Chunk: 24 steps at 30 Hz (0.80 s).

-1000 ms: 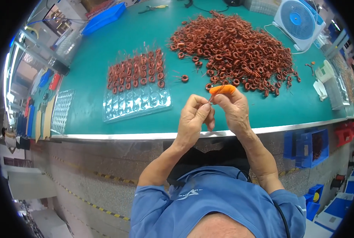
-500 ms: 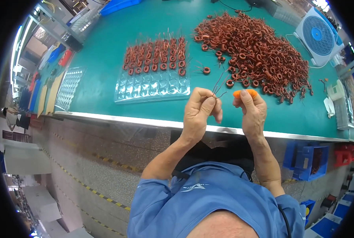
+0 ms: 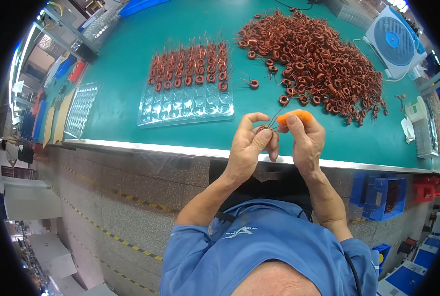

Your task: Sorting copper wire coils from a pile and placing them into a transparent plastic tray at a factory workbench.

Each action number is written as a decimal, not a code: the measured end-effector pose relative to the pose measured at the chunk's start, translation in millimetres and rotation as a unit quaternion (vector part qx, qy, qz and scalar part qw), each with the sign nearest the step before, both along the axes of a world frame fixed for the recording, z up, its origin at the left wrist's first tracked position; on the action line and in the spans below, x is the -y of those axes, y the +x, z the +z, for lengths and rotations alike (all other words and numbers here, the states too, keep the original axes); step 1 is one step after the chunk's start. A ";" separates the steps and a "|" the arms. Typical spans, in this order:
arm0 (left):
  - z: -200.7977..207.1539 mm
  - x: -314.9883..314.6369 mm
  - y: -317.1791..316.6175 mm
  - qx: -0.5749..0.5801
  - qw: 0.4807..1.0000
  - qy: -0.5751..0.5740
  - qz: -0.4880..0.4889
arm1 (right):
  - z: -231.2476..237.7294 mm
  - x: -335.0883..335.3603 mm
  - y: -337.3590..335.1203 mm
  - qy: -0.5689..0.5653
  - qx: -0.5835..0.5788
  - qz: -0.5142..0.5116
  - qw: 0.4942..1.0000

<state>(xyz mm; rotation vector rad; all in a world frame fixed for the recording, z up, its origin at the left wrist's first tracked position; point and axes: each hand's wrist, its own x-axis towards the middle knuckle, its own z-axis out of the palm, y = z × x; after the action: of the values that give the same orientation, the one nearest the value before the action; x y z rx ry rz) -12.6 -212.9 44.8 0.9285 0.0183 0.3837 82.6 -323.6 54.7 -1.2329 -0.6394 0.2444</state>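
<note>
A: Where is the coil [image 3: 263, 129] now?
B: Above the desk [image 3: 116, 74], near its front edge, pinched between thumb and fingers of the left hand [image 3: 245, 142].
A: And the right hand [image 3: 309, 143]?
B: Its thumb lies against what seems an orange finger cover [image 3: 301, 116]; whether it also pinches a wire [image 3: 275, 117], I cannot tell.
A: What could go wrong?
B: Too strong pulling could break the thin wire; too loose left grip could drop the coil.

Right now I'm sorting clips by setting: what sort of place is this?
Probably a factory assembly workshop: a big heap of reddish coils, a clear tray partly filled with more, and striped floor tape.
</note>
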 end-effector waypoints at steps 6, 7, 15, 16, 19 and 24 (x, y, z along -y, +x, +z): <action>-10.2 -6.7 -7.1 -0.072 0.997 0.007 -0.023 | -4.5 0.1 6.0 -0.055 -0.089 0.083 0.991; -9.3 -5.0 -9.0 -0.067 0.997 -0.016 -0.031 | -6.2 1.0 5.9 -0.032 -0.089 0.107 0.990; -7.3 -42.3 -28.8 -0.060 0.973 0.143 0.169 | -6.0 22.2 40.9 -0.226 0.228 -0.029 0.947; -9.4 -59.3 -36.7 -0.069 0.960 0.175 0.210 | -16.0 22.8 49.1 -0.278 0.335 -0.076 0.897; -9.7 -108.5 -51.3 -0.145 0.892 0.266 0.335 | -34.9 33.7 71.4 -0.375 0.408 -0.101 0.827; -13.0 -219.5 -63.7 -0.147 0.789 0.381 0.459 | -59.0 45.3 84.7 -0.373 0.461 -0.121 0.796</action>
<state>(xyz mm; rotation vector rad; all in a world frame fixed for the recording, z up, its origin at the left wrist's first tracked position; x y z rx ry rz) -76.3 6.6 31.7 1.7605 0.6729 1.2080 167.3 -369.0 -4.3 -2.2126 -1.2777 -0.4145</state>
